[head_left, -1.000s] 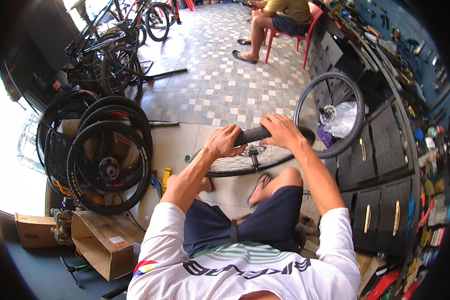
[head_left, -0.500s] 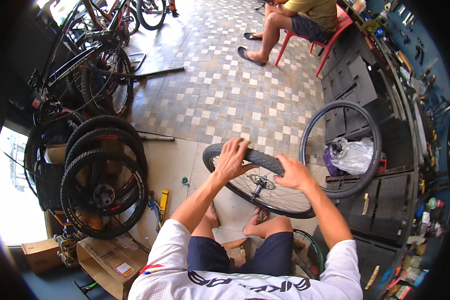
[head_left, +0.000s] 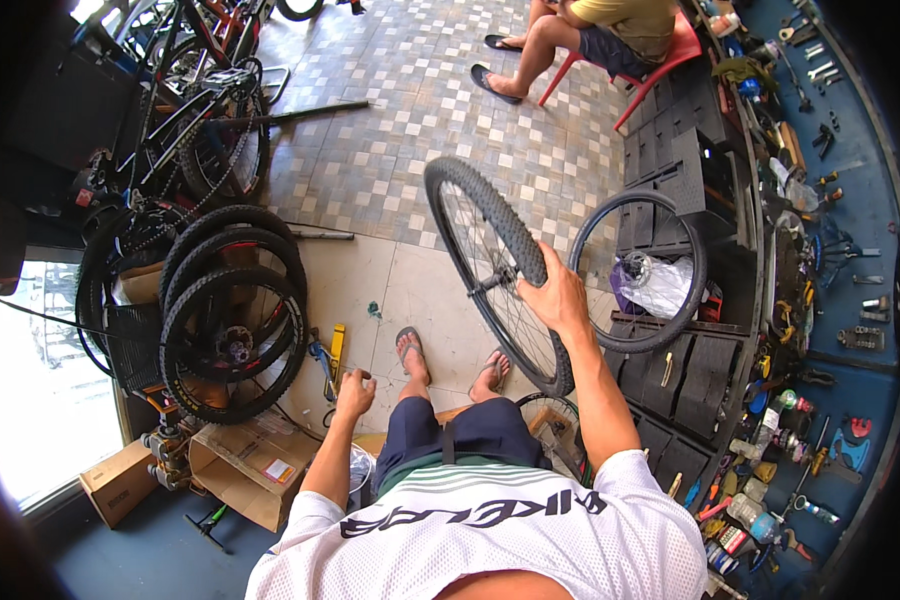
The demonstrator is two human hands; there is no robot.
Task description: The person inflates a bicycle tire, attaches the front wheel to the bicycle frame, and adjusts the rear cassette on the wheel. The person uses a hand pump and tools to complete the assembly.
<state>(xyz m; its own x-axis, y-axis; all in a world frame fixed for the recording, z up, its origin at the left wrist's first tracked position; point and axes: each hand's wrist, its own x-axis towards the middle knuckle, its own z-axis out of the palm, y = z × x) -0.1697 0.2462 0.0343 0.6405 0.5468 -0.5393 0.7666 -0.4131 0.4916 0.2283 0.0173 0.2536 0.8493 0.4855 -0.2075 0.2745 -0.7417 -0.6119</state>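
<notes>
My right hand (head_left: 555, 297) grips the knobby black tyre of a bicycle wheel (head_left: 490, 205), with the fingers over the tread and the thumb on the near side. The wheel stands tilted in front of me, off to the right, its hub and spokes facing left. Away from the wheel, my left hand (head_left: 354, 392) hangs near my left knee with its fingers curled in; nothing shows in it. Beyond that hand, a yellow-and-blue tool (head_left: 336, 346) lies on the floor.
Several wheels with tyres (head_left: 232, 345) lean together on the left, above an open cardboard box (head_left: 245, 475). Another wheel (head_left: 577, 250) leans against dark cabinets on the right. Tools crowd a blue bench (head_left: 855, 330). A person sits on a red chair (head_left: 660, 62).
My left hand has let go of the tyre and moved back toward my left knee. The wheel has swung more upright in my right hand, and I have straightened up.
</notes>
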